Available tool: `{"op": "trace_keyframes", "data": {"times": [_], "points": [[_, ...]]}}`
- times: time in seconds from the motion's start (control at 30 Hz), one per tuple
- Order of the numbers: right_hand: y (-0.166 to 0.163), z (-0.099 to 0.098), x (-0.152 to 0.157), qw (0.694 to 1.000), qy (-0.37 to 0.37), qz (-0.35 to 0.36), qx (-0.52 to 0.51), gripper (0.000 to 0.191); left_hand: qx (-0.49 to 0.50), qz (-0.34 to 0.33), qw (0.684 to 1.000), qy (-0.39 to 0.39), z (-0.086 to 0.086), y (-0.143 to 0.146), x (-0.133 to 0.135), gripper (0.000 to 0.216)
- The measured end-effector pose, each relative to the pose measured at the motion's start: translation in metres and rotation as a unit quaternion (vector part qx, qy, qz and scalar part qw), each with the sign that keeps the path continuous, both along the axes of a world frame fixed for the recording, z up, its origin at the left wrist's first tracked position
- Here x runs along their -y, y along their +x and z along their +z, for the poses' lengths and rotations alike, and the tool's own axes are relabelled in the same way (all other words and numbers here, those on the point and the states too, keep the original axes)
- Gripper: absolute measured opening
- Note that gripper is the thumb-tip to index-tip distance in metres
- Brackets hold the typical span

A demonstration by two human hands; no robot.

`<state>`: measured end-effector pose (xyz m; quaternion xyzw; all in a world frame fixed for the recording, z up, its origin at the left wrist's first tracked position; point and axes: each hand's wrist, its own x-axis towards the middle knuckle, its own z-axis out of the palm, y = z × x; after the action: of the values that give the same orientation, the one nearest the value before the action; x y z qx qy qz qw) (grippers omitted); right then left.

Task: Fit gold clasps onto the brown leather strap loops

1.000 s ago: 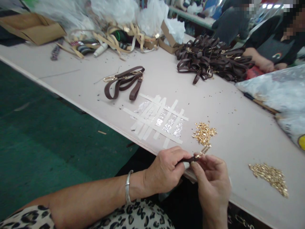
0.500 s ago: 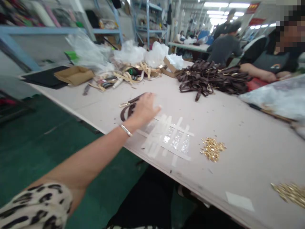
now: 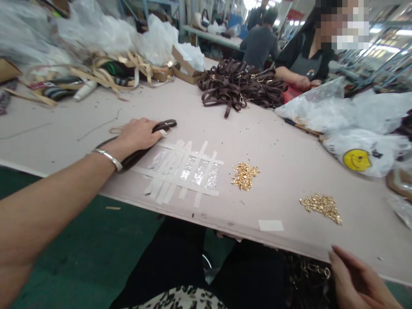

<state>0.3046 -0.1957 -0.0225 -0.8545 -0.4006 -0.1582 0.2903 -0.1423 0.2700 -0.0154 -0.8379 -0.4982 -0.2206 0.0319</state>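
My left hand (image 3: 138, 135) is closed over a dark brown leather strap (image 3: 165, 125) on the left part of the table. One looped end with a gold-coloured fitting shows past the thumb; the rest runs back under the wrist. Just right of it, strips of pale tape hold clear plastic (image 3: 199, 169) on the tabletop. At the lower right, my right hand (image 3: 360, 281) is partly in view with its fingers apart and nothing seen in them. Beside it, below the table edge, hang dark straps with gold-coloured clasps (image 3: 317, 269).
Two piles of small gold-coloured metal pieces (image 3: 245, 176) lie on the table (image 3: 206, 124). A heap of brown straps (image 3: 241, 83) lies at the back, near a seated person. Plastic bags (image 3: 370, 146) stand at right; trims and bags (image 3: 112, 77) at back left.
My left hand has come down onto the brown strap and closed on it. The view has swung to the right, and my right hand has come into sight.
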Motion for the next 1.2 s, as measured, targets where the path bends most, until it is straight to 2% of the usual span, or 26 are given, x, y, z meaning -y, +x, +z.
{"op": "trace_keyframes", "data": {"times": [0.03, 0.1, 0.13, 0.2, 0.3, 0.4, 0.47, 0.6, 0.77, 0.87, 1.03, 1.2], "points": [[-0.020, 0.007, -0.024, 0.997, -0.009, 0.080, 0.014, 0.035, -0.008, -0.011, 1.000, 0.003, 0.000, 0.008, 0.011, 0.044], [-0.055, 0.017, -0.071, 0.970, 0.001, 0.243, 0.017, 0.025, -0.022, -0.043, 0.999, 0.005, 0.002, 0.022, 0.033, 0.038], [-0.069, 0.018, -0.092, 0.954, -0.007, 0.300, 0.017, 0.023, -0.030, -0.059, 0.998, 0.004, 0.002, 0.028, 0.043, 0.037], [-0.089, 0.015, -0.125, 0.934, -0.037, 0.354, 0.027, 0.023, -0.046, -0.096, 0.994, -0.002, 0.005, 0.036, 0.062, 0.040], [-0.104, 0.001, -0.155, 0.933, -0.057, 0.350, 0.054, 0.027, -0.058, -0.169, 0.984, -0.020, 0.010, 0.041, 0.086, 0.044], [-0.106, -0.009, -0.169, 0.944, -0.045, 0.316, 0.087, 0.030, -0.040, -0.246, 0.967, -0.047, 0.017, 0.040, 0.104, 0.042], [-0.103, -0.011, -0.175, 0.946, -0.046, 0.303, 0.108, 0.034, -0.011, -0.266, 0.962, -0.054, 0.023, 0.037, 0.110, 0.039], [-0.098, -0.011, -0.184, 0.943, -0.042, 0.302, 0.132, 0.042, 0.043, -0.200, 0.977, -0.055, 0.035, 0.027, 0.105, 0.040], [-0.094, -0.013, -0.189, 0.943, -0.046, 0.292, 0.155, 0.050, 0.012, -0.122, 0.990, -0.073, 0.046, 0.014, 0.086, 0.037], [-0.089, -0.017, -0.192, 0.939, -0.045, 0.300, 0.161, 0.050, -0.034, -0.131, 0.987, -0.091, 0.046, 0.012, 0.078, 0.036], [-0.086, -0.018, -0.193, 0.932, -0.030, 0.329, 0.146, 0.046, -0.105, -0.199, 0.967, -0.122, 0.044, 0.024, 0.069, 0.034], [-0.094, -0.011, -0.188, 0.956, -0.023, 0.279, 0.082, 0.046, -0.116, -0.206, 0.967, -0.095, 0.039, 0.036, 0.059, 0.025]]}}
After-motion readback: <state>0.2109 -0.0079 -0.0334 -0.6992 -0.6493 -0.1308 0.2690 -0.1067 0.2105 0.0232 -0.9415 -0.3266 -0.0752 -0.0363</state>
